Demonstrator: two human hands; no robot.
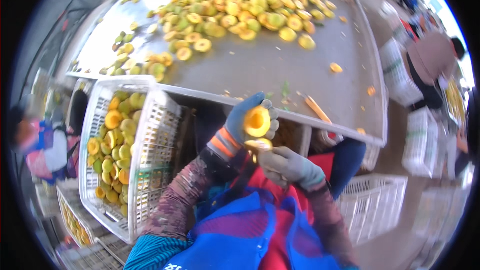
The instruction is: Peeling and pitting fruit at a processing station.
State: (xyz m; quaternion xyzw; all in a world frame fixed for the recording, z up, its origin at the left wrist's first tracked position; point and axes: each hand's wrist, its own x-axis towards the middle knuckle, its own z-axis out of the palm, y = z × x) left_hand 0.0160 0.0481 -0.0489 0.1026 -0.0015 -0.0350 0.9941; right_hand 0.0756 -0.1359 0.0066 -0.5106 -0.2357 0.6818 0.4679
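Observation:
My left hand point(243, 120), in a blue-grey glove with orange cuff bands, grips a yellow stone-fruit half point(257, 121). The hollowed cut face of that half is turned up towards me. Just below it, my right hand point(287, 167), also gloved, has its fingers closed at a second piece of fruit point(258, 144). Blur hides whether it also holds a small tool. Both hands are over my lap, close to the near edge of a metal table point(240, 67). A large heap of fruit halves point(232, 7) lies on the table.
A white plastic crate point(144, 157) of fruit halves stands at my left. A tool with an orange-brown handle point(317, 109) lies by the table's near edge. Another white crate point(371, 204) sits at lower right. People work at left point(52, 150) and right point(431, 60).

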